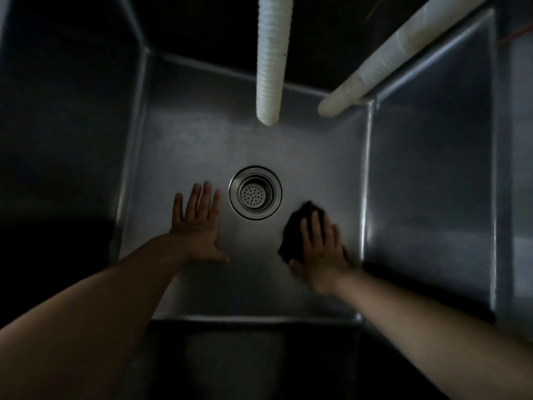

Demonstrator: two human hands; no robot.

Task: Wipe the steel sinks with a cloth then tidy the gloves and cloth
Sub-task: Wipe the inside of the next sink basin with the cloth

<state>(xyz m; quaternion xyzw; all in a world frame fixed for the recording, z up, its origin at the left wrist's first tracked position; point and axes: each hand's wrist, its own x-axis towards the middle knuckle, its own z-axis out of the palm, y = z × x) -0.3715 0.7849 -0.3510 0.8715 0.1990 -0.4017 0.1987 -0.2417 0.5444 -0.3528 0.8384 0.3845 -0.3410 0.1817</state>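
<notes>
One deep steel sink (427,180), smooth and square, is showing one round perforated drain (255,192). Two white ribbed hoses (271,59) are hanging above. The left hand (199,226) is lying flat, fingers apart; the right hand (323,249) is pressing one dark crumpled cloth (294,229) beside the drain.
</notes>
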